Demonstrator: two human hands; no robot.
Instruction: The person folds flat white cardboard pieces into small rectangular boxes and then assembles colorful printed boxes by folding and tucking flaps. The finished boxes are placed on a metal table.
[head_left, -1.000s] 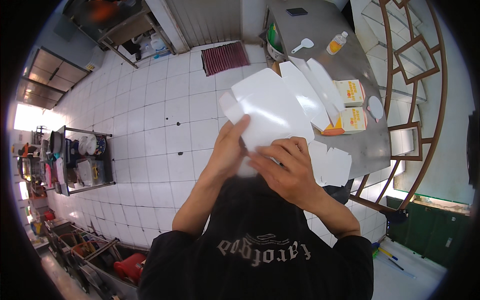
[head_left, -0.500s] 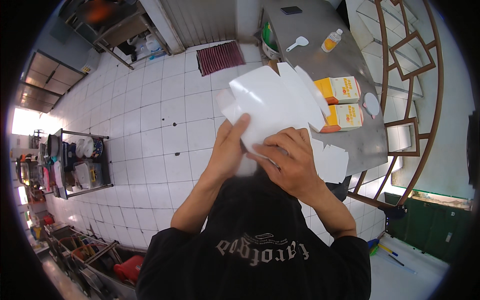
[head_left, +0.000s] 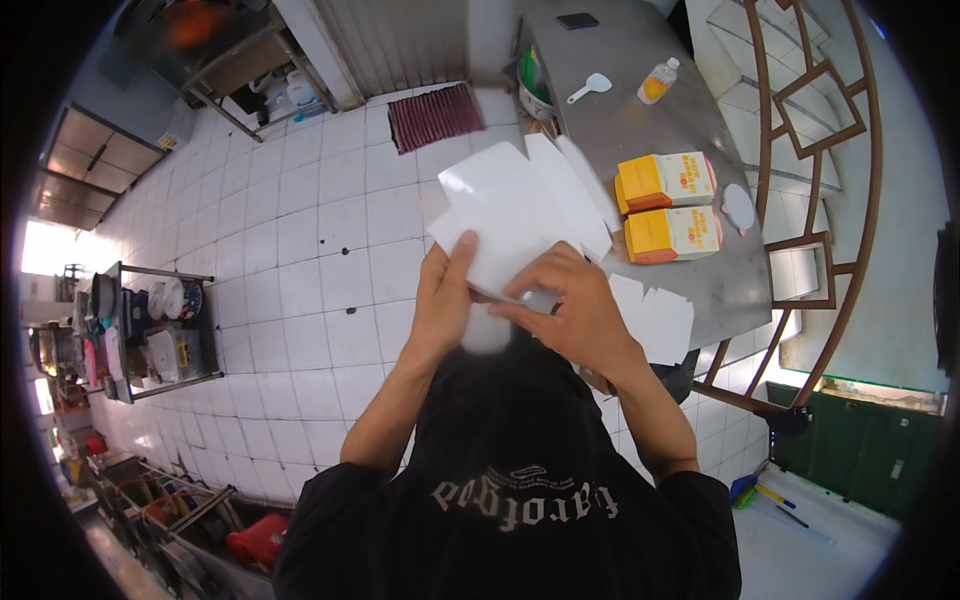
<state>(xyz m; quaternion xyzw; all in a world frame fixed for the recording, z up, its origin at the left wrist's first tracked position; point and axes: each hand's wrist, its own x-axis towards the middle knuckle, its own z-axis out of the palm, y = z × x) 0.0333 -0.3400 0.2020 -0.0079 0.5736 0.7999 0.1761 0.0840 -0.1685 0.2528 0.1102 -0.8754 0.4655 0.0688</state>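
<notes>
Held up in front of me is a glossy white cardboard box blank [head_left: 520, 205] with cut flaps, its plain side facing up. My left hand [head_left: 445, 295] grips its near left edge, thumb on top and fingers underneath. At the near edge, my right hand [head_left: 575, 305] is closed on the cardboard with bent fingers and thumb. Part of the right fingertips' hold is hidden by the hand. Beyond the blank stand two folded yellow-and-white cartons [head_left: 672, 235], side by side on the metal table [head_left: 625, 100]. Another flat white blank [head_left: 660, 325] lies right of my right hand.
On the table are a round white lid [head_left: 739, 207], a small bottle [head_left: 658, 82], a white scoop [head_left: 590, 87] and a dark phone [head_left: 577, 20]. A brown metal railing [head_left: 825, 150] runs along the right. A dark red mat [head_left: 437, 117] lies on the tiled floor.
The blank has shifted slightly left and toward me, uncovering more of the two cartons. My right hand has moved a little left, its fingers still at the near edge.
</notes>
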